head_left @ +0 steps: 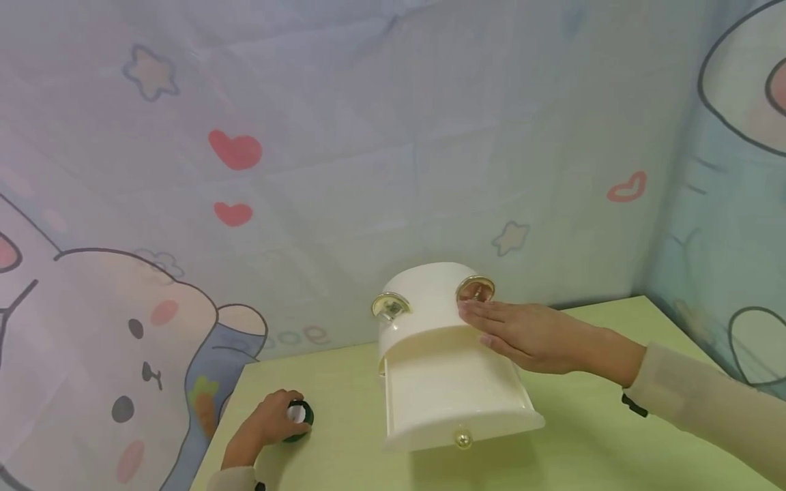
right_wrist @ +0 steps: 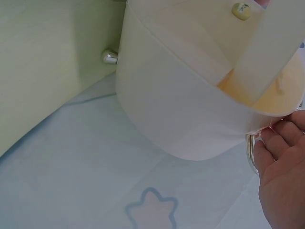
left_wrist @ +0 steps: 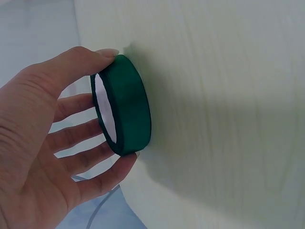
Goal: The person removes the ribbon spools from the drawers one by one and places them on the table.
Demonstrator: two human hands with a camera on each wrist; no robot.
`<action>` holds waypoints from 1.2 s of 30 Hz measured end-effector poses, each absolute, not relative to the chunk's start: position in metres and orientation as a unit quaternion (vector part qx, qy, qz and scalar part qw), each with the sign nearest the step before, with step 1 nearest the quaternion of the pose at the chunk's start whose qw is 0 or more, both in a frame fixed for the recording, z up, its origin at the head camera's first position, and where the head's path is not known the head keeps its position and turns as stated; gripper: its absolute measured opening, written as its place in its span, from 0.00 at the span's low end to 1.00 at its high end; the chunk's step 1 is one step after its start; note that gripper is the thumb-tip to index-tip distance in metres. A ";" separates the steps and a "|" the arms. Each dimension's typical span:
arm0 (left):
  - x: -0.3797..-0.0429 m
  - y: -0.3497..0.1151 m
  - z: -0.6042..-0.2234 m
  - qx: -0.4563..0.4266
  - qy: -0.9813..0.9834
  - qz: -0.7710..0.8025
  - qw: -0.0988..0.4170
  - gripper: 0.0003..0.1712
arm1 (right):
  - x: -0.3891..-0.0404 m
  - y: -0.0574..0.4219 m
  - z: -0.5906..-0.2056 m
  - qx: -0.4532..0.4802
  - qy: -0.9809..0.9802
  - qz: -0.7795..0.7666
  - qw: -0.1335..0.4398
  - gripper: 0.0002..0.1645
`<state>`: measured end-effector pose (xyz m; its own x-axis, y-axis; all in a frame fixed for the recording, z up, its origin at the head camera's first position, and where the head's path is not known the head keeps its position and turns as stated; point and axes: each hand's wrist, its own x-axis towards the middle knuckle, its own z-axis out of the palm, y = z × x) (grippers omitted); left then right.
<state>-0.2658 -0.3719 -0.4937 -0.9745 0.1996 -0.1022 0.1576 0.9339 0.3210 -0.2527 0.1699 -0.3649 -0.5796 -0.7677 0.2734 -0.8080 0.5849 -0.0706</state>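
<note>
My left hand (head_left: 267, 423) grips a roll of dark green ribbon (left_wrist: 131, 105) by its edge, thumb on one side and fingers on the other. The roll is at the table's left part, its white core showing. To its right stands a white rounded box (head_left: 426, 283) with a pulled-out drawer (head_left: 451, 382) and a gold ball knob (head_left: 463, 438). Two gold-rimmed ear-like pieces, a left one (head_left: 389, 305) and a right one (head_left: 479, 290), stick up from it. My right hand (head_left: 534, 337), fingers straight, touches the box's top beside the right ear.
The pale green table (head_left: 344, 382) reaches back to a hanging cloth (head_left: 368, 170) printed with hearts, stars and a rabbit. In the right wrist view a small shiny foot (right_wrist: 110, 57) shows at the box's base.
</note>
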 end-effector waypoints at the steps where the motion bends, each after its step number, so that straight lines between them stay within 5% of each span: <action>1: -0.265 -0.372 -0.494 0.090 0.981 0.159 0.066 0.34 | -0.253 0.170 -0.365 0.446 -0.883 0.096 0.108 0.30; 28: -0.265 -0.365 -0.490 0.071 0.982 0.153 0.078 0.39 | -0.253 0.171 -0.366 0.445 -0.883 0.092 0.119 0.30; 36: -0.261 -0.342 -0.467 0.096 0.989 0.106 0.030 0.38 | -0.253 0.171 -0.366 0.449 -0.880 0.095 0.124 0.30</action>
<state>-0.2612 -0.3418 -0.4671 -0.9798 0.1965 -0.0384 0.1838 0.9589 0.2160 -0.2534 0.1712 -0.3656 -0.5653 -0.7669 0.3038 -0.8140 0.5782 -0.0549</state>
